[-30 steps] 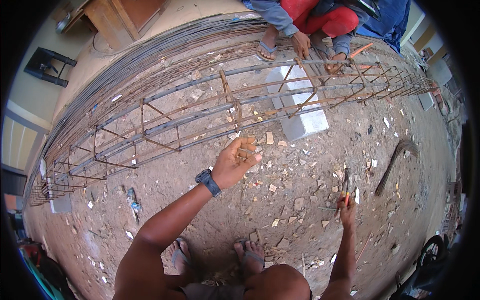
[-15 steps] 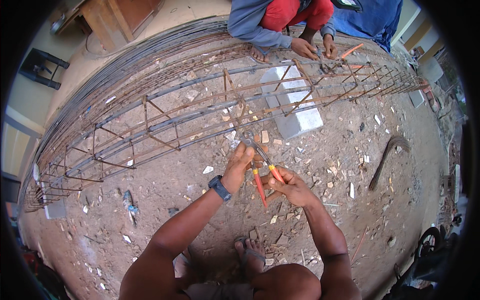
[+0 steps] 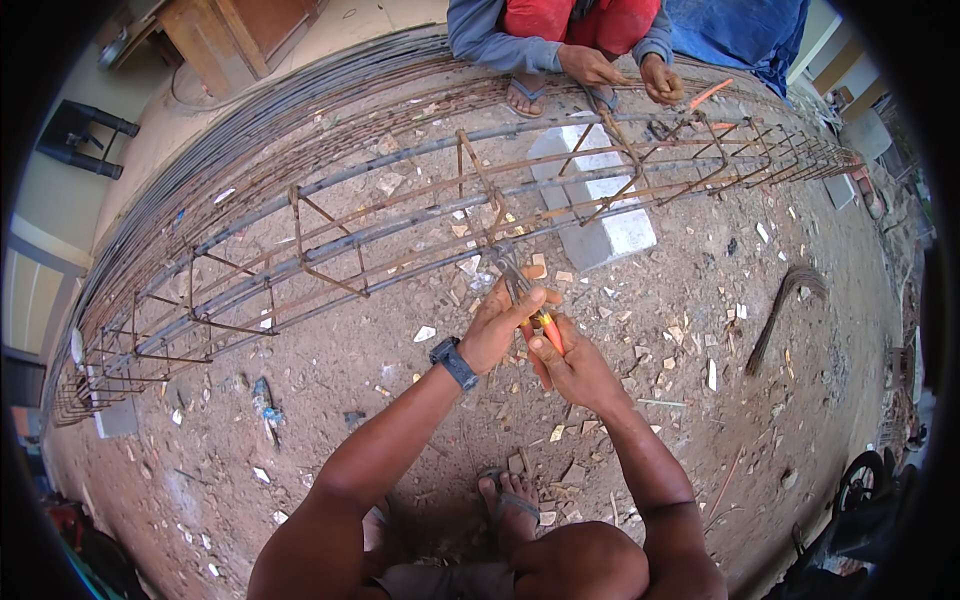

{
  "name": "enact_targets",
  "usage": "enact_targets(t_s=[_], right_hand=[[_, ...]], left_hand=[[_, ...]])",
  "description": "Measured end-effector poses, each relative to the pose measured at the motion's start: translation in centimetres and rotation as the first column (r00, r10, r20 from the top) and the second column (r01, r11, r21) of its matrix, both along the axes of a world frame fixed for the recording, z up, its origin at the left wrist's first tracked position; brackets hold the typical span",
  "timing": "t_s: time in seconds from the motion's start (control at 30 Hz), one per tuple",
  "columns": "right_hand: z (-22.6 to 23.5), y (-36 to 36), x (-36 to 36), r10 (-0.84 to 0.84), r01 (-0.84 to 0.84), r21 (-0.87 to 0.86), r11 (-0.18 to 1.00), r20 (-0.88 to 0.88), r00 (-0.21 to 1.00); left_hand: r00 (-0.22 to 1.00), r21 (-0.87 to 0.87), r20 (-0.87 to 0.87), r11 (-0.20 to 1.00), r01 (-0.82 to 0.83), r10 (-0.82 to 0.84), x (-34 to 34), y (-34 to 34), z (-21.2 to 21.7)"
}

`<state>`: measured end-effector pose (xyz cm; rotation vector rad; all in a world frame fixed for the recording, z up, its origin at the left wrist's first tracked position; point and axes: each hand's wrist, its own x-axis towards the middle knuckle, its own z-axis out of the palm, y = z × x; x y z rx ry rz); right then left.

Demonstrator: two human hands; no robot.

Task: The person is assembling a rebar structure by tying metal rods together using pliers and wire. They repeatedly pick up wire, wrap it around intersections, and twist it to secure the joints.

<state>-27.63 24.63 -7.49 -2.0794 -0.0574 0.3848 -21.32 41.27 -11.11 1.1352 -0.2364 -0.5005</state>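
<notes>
A pair of pliers [image 3: 515, 281] with dark metal jaws and red-and-yellow handles points away from me. Its jaws meet the near lower bar of a long rusty rebar cage [image 3: 398, 220], beside a stirrup. My right hand [image 3: 580, 372] is wrapped around the handles, which now lie close together. Near the jaws, my left hand [image 3: 490, 332], with a dark watch on its wrist, has its thumb across the pliers and its fingers behind them. Whether any tie wire sits in the jaws is too small to make out.
A pale concrete block [image 3: 612, 232] stands under the cage. Beyond it a co-worker in red trousers [image 3: 535, 20] squats, hands above the cage. Loose bars [image 3: 250, 120] lie along the far left. A bundle of thin wire [image 3: 782, 315] and tile shards lie on the dirt.
The plier handles, spread before, have come together, and the jaws now reach the cage bar. My left thumb has moved across the pliers. The co-worker's hands have drawn apart.
</notes>
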Motion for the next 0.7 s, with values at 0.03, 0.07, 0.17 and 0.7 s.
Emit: enact_targets(t_s=[0.03, 0.07, 0.17, 0.7], right_hand=[[-0.6, 0.4, -0.2, -0.008, 0.012, -0.041, 0.999, 0.076, 0.997], [-1.2, 0.7, -0.3, -0.013, 0.025, -0.081, 0.996, 0.151, 0.989], [-3.0, 0.6, 0.4, -0.017, 0.006, 0.048, 0.999, 0.248, 0.968], [2.5, 1.4, -2.5, -0.058, 0.295, -0.481, 0.826, 0.448, 0.892]], left_hand=[[0.999, -0.038, -0.038, 0.999, -0.012, 0.01, 0.0, -0.1, -0.3], [0.997, -0.075, -0.076, 0.997, -0.026, 0.02, 0.0, -0.3, -0.6], [0.982, -0.102, -0.181, 0.992, -0.074, 0.054, -0.3, -1.1, -0.4], [0.609, -0.161, -0.682, 0.729, -0.665, 0.405, 2.1, -7.0, 4.2]])
